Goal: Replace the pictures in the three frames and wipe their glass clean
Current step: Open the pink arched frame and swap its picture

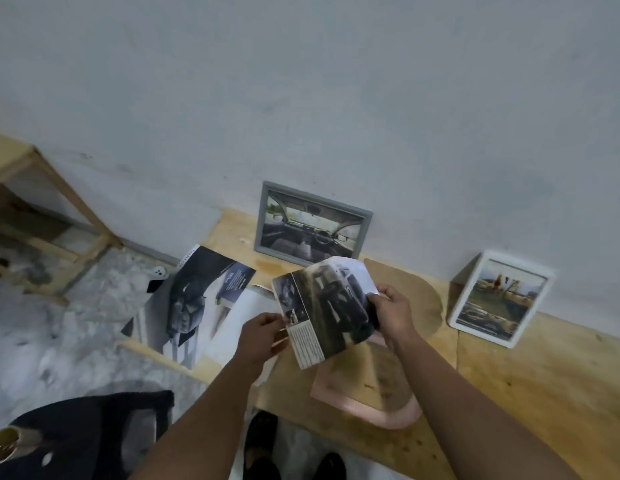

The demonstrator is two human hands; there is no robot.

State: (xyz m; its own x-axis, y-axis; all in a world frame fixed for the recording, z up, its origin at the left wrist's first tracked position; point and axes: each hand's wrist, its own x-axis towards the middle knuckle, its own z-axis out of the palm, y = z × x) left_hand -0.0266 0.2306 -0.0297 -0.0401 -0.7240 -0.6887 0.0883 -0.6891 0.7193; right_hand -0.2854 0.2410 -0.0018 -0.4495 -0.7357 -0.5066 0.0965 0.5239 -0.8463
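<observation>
Judging by the layout, two of the three look done already: the grey frame (pixel 312 225) is leaned against the wall with a car-interior picture in it, and the white frame (pixel 500 299) is propped further right with a picture showing too. The pink frame (pixel 367 396) is laid flat on the wooden table (pixel 543 393), apparently still without its new picture. A printed car page (pixel 322 313) is held above it, its left edge pinched by the left hand (pixel 263 337), its right side gripped by the right hand (pixel 393 313) along with something dark, maybe a cloth, hard to tell. More magazine pages (pixel 190 303) are spread out to the left. Whether any glass has been wiped can't be seen.
</observation>
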